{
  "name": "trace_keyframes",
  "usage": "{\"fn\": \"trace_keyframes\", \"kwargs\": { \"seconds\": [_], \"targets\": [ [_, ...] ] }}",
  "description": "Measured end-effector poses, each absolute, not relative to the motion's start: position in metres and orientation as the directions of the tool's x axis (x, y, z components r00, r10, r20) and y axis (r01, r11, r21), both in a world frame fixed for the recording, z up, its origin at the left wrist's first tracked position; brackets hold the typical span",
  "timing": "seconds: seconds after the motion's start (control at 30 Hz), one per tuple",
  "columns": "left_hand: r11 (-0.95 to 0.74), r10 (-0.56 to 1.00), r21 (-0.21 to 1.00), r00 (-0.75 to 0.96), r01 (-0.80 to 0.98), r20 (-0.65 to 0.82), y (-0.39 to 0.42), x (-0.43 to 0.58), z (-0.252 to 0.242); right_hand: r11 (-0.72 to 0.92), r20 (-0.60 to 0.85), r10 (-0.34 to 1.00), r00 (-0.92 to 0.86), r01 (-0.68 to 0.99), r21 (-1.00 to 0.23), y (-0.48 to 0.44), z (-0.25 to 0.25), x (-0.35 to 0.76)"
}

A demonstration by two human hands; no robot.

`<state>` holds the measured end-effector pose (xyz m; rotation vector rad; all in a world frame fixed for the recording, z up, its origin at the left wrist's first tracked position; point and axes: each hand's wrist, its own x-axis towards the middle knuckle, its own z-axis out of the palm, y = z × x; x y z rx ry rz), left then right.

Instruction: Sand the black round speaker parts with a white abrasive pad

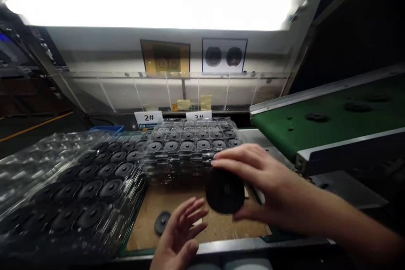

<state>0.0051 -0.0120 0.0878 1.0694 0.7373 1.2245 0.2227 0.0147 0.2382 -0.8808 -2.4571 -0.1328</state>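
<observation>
My right hand (253,177) reaches in from the right and grips a round black disc part (224,192) between thumb and fingers, above the brown board (164,206). My left hand (180,232) is low at the front edge, fingers spread, palm up, holding nothing, just below and left of the disc. A second, smaller black disc (162,222) lies on the board beside my left fingers.
A stack of clear blister trays (190,143) filled with black discs stands behind the board. Another filled tray stack (72,185) lies at the left. A green conveyor belt (332,122) with several black parts runs at the right. Labels and reference pictures hang at the back.
</observation>
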Motion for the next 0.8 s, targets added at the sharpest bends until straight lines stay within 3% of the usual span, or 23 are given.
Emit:
{"fn": "trace_keyframes", "kwargs": {
  "seconds": [0.03,0.1,0.27,0.4,0.6,0.7,0.8],
  "targets": [
    [-0.009,0.977,0.865,0.181,-0.502,0.115,-0.013,0.01,0.088,0.795,0.475,0.582,-0.66,0.584,-0.164,0.01,0.222,0.217],
    [0.059,0.985,0.798,0.164,-0.6,0.051,-0.017,0.02,0.087,0.779,0.411,0.627,-0.662,0.546,-0.308,0.005,0.191,0.206],
    [0.29,0.957,0.741,0.166,-0.606,-0.238,-0.02,0.026,0.075,0.644,0.325,0.741,-0.588,0.481,-0.595,0.009,0.128,0.186],
    [0.33,0.939,0.677,0.157,-0.658,-0.305,-0.012,0.017,0.064,0.604,0.364,0.773,-0.519,0.428,-0.673,0.014,0.089,0.17],
    [0.362,0.925,0.587,0.198,-0.724,-0.325,0.008,0.003,0.043,0.581,0.445,0.812,-0.377,0.464,-0.668,0.007,0.04,0.154],
    [0.373,0.914,0.574,0.183,-0.729,-0.362,0.018,-0.002,0.035,0.518,0.384,0.845,-0.372,0.393,-0.759,-0.001,0.03,0.153],
    [0.383,0.901,0.565,0.16,-0.731,-0.404,0.028,-0.005,0.031,0.301,0.246,0.95,-0.193,0.359,-0.883,0.001,0.026,0.154]
  ]
}}
